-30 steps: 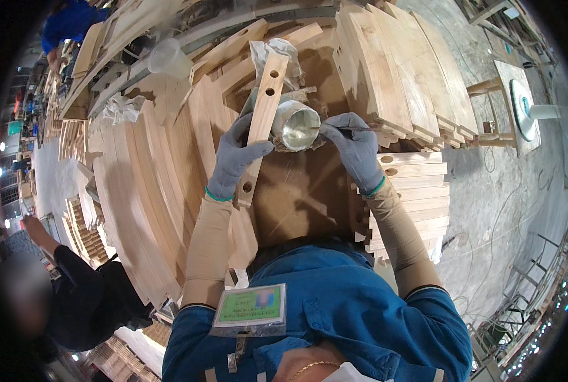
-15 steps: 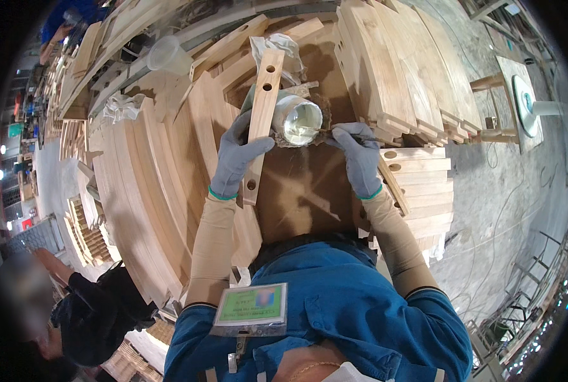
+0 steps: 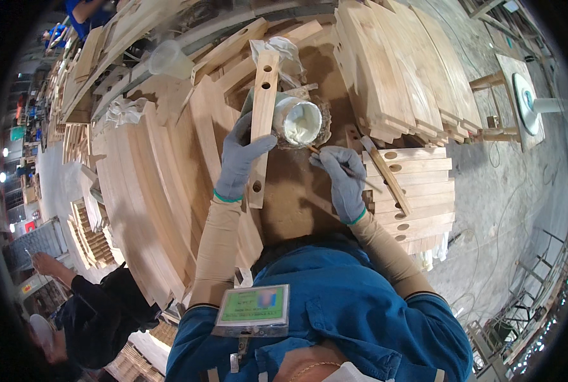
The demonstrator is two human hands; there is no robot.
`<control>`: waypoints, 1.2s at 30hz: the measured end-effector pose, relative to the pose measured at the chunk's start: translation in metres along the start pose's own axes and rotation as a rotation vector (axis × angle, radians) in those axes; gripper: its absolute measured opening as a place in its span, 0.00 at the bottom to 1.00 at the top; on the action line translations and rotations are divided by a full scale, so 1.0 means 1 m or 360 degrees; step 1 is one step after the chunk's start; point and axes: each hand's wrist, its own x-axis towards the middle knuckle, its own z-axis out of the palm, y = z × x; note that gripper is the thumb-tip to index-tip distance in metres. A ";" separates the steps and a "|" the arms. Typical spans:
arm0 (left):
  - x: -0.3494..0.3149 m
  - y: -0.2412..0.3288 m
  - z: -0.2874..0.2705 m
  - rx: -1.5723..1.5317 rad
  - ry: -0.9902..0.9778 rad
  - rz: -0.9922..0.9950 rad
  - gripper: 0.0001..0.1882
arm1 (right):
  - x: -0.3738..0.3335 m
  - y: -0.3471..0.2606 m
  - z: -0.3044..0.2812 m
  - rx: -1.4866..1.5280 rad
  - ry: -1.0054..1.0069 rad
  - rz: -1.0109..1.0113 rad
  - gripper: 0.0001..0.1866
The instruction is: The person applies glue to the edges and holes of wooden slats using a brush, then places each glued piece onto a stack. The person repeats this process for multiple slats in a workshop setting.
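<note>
Nearest the lower edge of the frame, a blue work shirt with a green badge (image 3: pixel 253 310) clipped at the chest filled the view, and two tan sleeves ran up from it to grey knit gloves. The left hand (image 3: pixel 238 159), just left of centre, was closed around a long pale wooden slat (image 3: pixel 262 121) bored with round holes, holding it upright over the brown desk (image 3: pixel 296 197). The right hand (image 3: pixel 344 178), right of centre, pinched a thin stick (image 3: pixel 316 151) whose tip pointed toward an open can of whitish paste (image 3: pixel 296 121) standing just beside the slat (glue or filler, it seemed). By the look of things, the work was partway: one slat was in hand, its holes showed no visible paste, and a stack of like drilled slats (image 3: pixel 417 191) lay at the right. Further up, curved smooth boards (image 3: pixel 392 63) were piled at the upper right and long bowed planks (image 3: pixel 150 191) fanned across the left; a clear plastic cup (image 3: pixel 168 60) sat at the upper left.
</note>
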 end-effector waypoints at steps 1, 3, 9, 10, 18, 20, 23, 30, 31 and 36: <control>-0.001 0.002 0.002 -0.0006 0.0023 0.0033 0.34 | -0.005 -0.001 0.002 -0.0050 -0.0008 -0.0035 0.04; -0.003 0.002 0.002 0.0039 0.0073 -0.0007 0.34 | -0.008 -0.007 0.005 -0.0013 -0.0052 -0.0080 0.05; -0.033 0.032 -0.009 -0.0026 0.0232 -0.0054 0.29 | 0.012 -0.039 0.005 0.0664 -0.0011 0.0059 0.05; -0.046 0.039 -0.013 -0.0099 0.0188 -0.0088 0.28 | 0.016 -0.041 0.002 0.0804 -0.0071 0.0077 0.04; -0.142 0.059 -0.014 -0.0057 -0.0098 -0.0176 0.31 | -0.017 -0.131 0.045 0.0667 -0.0342 -0.0153 0.04; -0.156 0.062 -0.007 -0.0045 -0.0141 -0.0154 0.33 | -0.029 -0.141 0.055 0.0576 -0.0401 -0.0214 0.05; -0.173 0.060 -0.001 -0.0064 -0.0170 -0.0105 0.34 | -0.045 -0.143 0.064 0.0151 -0.0422 -0.0347 0.08; -0.192 0.055 0.006 -0.0010 -0.0177 -0.0017 0.33 | -0.063 -0.139 0.067 0.0465 -0.0414 -0.0267 0.08; -0.195 0.055 0.008 0.0001 -0.0172 -0.0017 0.33 | -0.062 -0.137 0.065 0.0495 -0.0397 -0.0321 0.07; -0.200 0.056 0.009 -0.0045 -0.0209 0.0001 0.33 | -0.064 -0.142 0.062 0.0551 -0.0382 -0.0263 0.03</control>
